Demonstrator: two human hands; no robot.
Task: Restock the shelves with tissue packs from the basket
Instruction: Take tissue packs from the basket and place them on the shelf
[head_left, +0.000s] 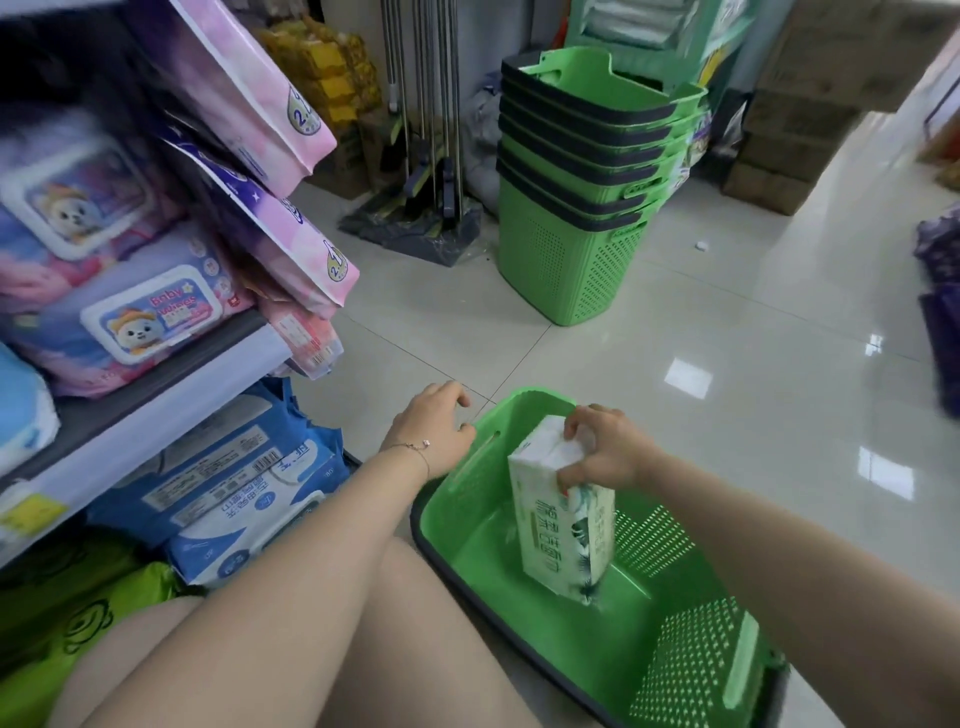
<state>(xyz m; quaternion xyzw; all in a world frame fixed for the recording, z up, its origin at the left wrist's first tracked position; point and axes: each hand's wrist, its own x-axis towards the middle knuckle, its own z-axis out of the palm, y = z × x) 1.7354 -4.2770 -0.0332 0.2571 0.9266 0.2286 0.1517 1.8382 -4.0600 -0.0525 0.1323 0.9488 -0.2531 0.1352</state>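
A green plastic basket (691, 613) stands on the floor in front of me. A white and green tissue pack (563, 525) is upright inside it, and my right hand (605, 449) grips the pack's top end. My left hand (434, 423) hovers just left of the basket's rim, fingers loosely curled, holding nothing. The shelves (156, 410) on the left carry baby wipes (135, 322) above and blue wipe packs (234, 493) below.
A stack of green baskets (582, 197) stands on the tiled floor ahead, with mops (426, 130) to its left and cardboard boxes (789, 150) at the back right. Pink packs (270, 156) jut from the shelf end. My knees are at the bottom.
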